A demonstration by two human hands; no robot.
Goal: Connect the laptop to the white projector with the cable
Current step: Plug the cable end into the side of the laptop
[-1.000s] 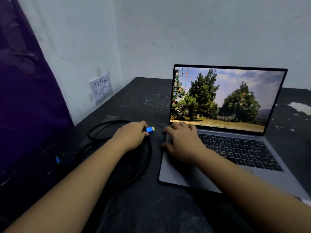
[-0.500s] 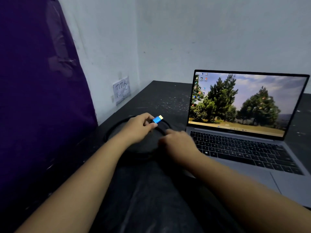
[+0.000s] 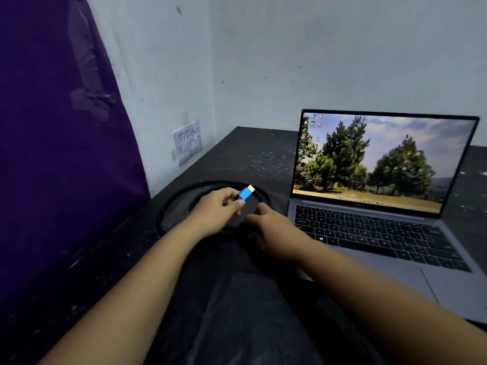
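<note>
An open grey laptop [image 3: 374, 241] with a tree wallpaper on its screen sits on the black table at the right. A black cable [image 3: 181, 193] lies coiled left of it. My left hand [image 3: 216, 210] pinches the cable's blue plug [image 3: 246, 193], whose gold tip points up and right toward the laptop, a little above the table. My right hand [image 3: 274, 233] rests just off the laptop's left edge, fingers spread, holding nothing. No white projector is in view.
A dark purple cloth [image 3: 58, 154] hangs along the left. A paper note [image 3: 187, 144] is taped low on the white wall. The black table [image 3: 253, 156] runs back into the wall corner. Black plastic sheeting [image 3: 237, 312] covers the near part.
My right hand has slid off the laptop's keyboard corner to its left edge. My left hand has lifted the blue plug slightly and tilted it up. The view has shifted left.
</note>
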